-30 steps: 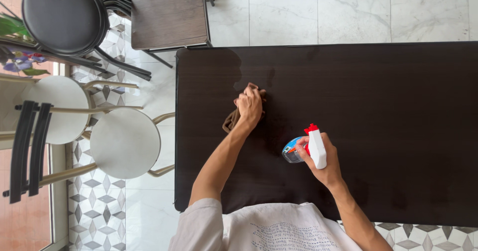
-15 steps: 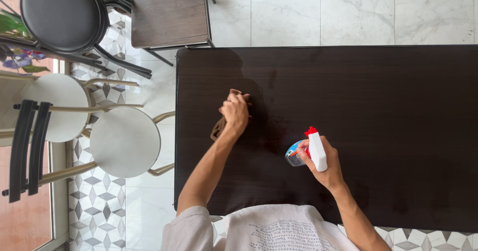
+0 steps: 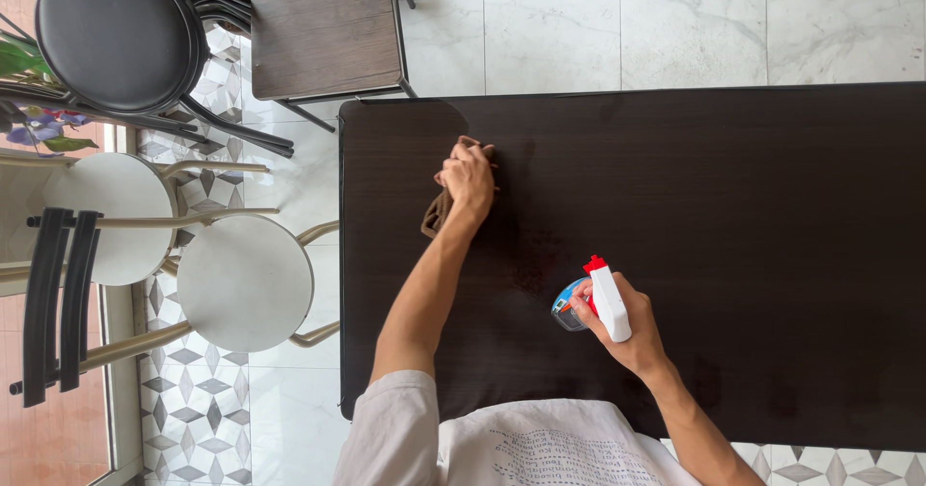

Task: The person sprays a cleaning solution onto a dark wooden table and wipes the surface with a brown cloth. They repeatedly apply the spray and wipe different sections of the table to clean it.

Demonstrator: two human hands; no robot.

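fingers clenched on cloth and bottle over dark table

fingers (image 3: 470, 163) of the left hand (image 3: 468, 179) clenched down on a bunched brown cloth (image 3: 439, 214), pressing it flat against the dark table (image 3: 733, 216) near its far left corner. right hand (image 3: 622, 327) wrapped around a spray bottle (image 3: 593, 301), grasping the white trigger head with the red nozzle tip pointing away from the body, well toward the near side of the table and apart from the cloth.

judging progress: wiping underway, by the look of it. faint dull smear showing on the table between cloth and bottle, so that patch likely damp and not yet worked over; whole right stretch of the table looking untouched, though sheen too even to tell for sure.

materials: table top matte, dark wood grain, rounded corners. cloth soft, crumpled, folds poking out below the palm. bottle hard plastic, clear body with a blue and orange label. left of the table, two round white stools (image 3: 246, 279) with tan metal frames, smooth seats; beyond them a black round chair (image 3: 111, 33). floor under the table glossy marble tile with grey diamond pattern.
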